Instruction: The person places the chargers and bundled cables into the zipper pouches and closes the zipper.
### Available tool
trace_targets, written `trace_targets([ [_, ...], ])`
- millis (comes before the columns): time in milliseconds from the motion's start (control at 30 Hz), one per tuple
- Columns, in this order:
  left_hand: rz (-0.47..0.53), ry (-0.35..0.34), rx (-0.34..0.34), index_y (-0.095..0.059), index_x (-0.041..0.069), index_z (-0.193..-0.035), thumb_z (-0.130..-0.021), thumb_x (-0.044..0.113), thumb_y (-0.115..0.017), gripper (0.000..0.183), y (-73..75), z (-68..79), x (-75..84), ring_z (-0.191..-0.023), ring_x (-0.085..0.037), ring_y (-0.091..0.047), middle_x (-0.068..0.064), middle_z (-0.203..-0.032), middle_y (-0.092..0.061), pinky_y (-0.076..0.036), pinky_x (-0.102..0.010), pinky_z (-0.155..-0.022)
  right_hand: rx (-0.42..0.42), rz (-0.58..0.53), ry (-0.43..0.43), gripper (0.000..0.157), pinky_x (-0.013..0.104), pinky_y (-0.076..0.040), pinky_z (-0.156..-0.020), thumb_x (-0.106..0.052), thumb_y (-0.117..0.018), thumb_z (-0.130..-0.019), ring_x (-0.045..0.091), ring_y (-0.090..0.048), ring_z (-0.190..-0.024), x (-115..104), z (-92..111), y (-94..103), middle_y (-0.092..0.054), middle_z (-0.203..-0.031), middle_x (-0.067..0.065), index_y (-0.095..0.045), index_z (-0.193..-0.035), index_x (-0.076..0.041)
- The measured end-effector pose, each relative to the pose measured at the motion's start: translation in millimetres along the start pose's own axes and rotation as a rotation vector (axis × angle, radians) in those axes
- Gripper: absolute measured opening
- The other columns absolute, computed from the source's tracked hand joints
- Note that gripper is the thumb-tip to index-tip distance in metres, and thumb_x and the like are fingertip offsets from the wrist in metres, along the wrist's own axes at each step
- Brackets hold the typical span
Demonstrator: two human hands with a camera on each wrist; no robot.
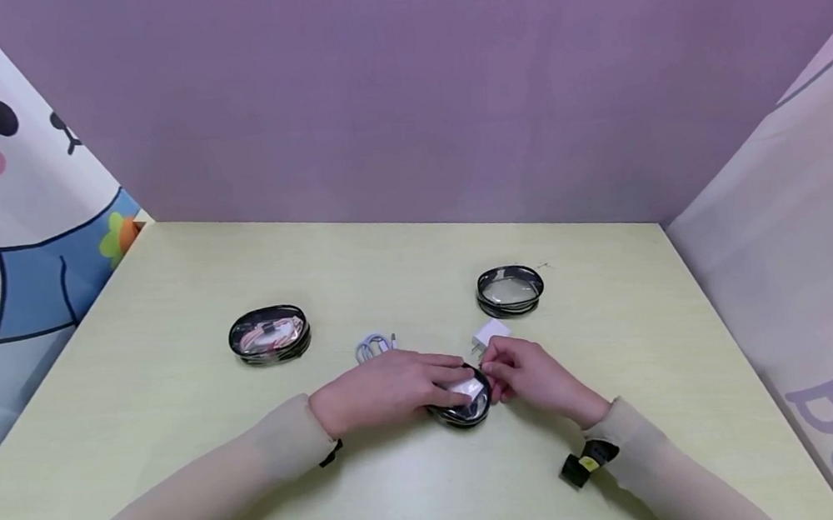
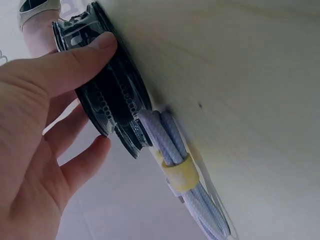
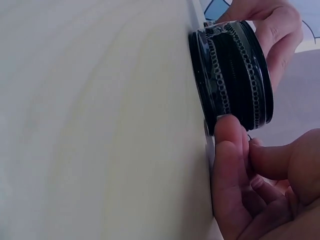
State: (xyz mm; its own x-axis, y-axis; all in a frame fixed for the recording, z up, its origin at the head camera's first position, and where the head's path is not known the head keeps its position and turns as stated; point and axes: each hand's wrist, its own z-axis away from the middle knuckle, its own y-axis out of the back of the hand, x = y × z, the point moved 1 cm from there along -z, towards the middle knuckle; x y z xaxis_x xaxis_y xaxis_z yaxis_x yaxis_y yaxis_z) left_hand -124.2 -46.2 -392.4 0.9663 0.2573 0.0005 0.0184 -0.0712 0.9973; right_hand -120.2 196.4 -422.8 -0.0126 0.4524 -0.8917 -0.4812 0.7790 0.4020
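A small oval clear zip case [image 1: 464, 414] with black edging stands on the table, something white inside it. My left hand [image 1: 395, 389] grips it across the top; in the left wrist view the thumb [image 2: 102, 42] presses on its zipped side wall. At the case's right end my right hand [image 1: 536, 376] pinches thumb and forefinger together. In the right wrist view a small dark bit of the zipper pull [image 3: 250, 136] shows at those fingertips, mostly hidden. Just beyond my left hand lies a lilac braided cable [image 1: 372, 346], bundled with a yellow band [image 2: 181, 175].
A white charger plug [image 1: 493, 332] lies beyond my right hand. Behind it stands another clear zip case [image 1: 510, 291] with black edging. A third zip case [image 1: 271, 337], holding a pinkish cable, is at the left. A purple panel [image 1: 400, 94] rises at the table's back edge.
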Motion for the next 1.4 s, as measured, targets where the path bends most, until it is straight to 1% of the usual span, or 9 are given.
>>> trace_targets([
  [100,0.02,0.023,-0.011,-0.064,0.029,-0.135,-0.088,0.01,-0.075,0.052,0.8,0.2,-0.1,-0.14,-0.013,-0.04,0.005,-0.149,-0.048,-0.054,-0.029,-0.088,-0.002,-0.001,-0.002,0.01,0.033,-0.057,-0.059,-0.001,-0.052,-0.102,0.023,-0.066,-0.067,2,0,1.5,-0.066,-0.076,0.007,-0.058,-0.093,-0.004],
  [167,0.034,0.037,-0.016,-0.065,0.03,-0.134,-0.089,0.011,-0.075,0.05,1.1,0.1,-0.3,-0.139,-0.013,-0.042,0.005,-0.149,-0.049,-0.055,-0.03,-0.085,0.0,-0.004,0.001,0.01,0.033,-0.057,-0.06,-0.001,-0.052,-0.101,0.023,-0.066,-0.068,3,0,2.1,-0.066,-0.077,0.008,-0.057,-0.093,-0.003],
  [433,0.081,0.067,-0.014,-0.069,0.03,-0.128,-0.087,0.021,-0.079,0.044,3.5,-1.0,-1.4,-0.136,-0.014,-0.045,0.005,-0.145,-0.053,-0.054,-0.032,-0.09,0.0,-0.008,0.007,0.01,0.034,-0.058,-0.061,-0.001,-0.051,-0.102,0.025,-0.066,-0.069,3,0,2.8,-0.066,-0.079,0.009,-0.057,-0.094,-0.002],
  [667,0.074,0.066,-0.007,-0.069,0.031,-0.128,-0.087,0.023,-0.079,0.043,2.3,-1.2,-1.7,-0.136,-0.014,-0.045,0.004,-0.144,-0.054,-0.054,-0.033,-0.09,-0.036,0.016,0.022,0.011,0.035,-0.057,-0.062,-0.001,-0.051,-0.102,0.026,-0.067,-0.068,0,7,5.7,-0.066,-0.079,0.011,-0.055,-0.092,-0.001],
  [900,0.047,0.061,-0.014,-0.07,0.031,-0.127,-0.086,0.024,-0.08,0.043,1.7,-2.9,-1.2,-0.136,-0.015,-0.046,0.004,-0.144,-0.054,-0.054,-0.033,-0.09,-0.073,0.006,-0.007,0.011,0.035,-0.057,-0.061,-0.002,-0.05,-0.102,0.027,-0.067,-0.068,1,15,8.0,-0.067,-0.079,0.012,-0.055,-0.093,0.0],
  [1167,0.044,0.067,-0.014,-0.069,0.032,-0.127,-0.086,0.025,-0.08,0.043,1.6,-4.2,2.7,-0.132,-0.018,-0.051,0.002,-0.143,-0.055,-0.054,-0.034,-0.09,-0.128,-0.02,-0.017,0.013,0.033,-0.057,-0.061,-0.003,-0.05,-0.103,0.024,-0.067,-0.067,2,24,8.9,-0.068,-0.079,0.012,-0.056,-0.092,0.0],
  [1400,0.035,0.064,-0.01,-0.069,0.031,-0.127,-0.085,0.026,-0.08,0.044,1.2,-5.0,4.5,-0.131,-0.018,-0.052,0.001,-0.141,-0.056,-0.054,-0.034,-0.09,-0.156,-0.046,-0.051,0.013,0.033,-0.056,-0.061,-0.001,-0.046,-0.103,0.024,-0.066,-0.068,4,31,8.5,-0.067,-0.081,0.014,-0.055,-0.094,0.002],
])
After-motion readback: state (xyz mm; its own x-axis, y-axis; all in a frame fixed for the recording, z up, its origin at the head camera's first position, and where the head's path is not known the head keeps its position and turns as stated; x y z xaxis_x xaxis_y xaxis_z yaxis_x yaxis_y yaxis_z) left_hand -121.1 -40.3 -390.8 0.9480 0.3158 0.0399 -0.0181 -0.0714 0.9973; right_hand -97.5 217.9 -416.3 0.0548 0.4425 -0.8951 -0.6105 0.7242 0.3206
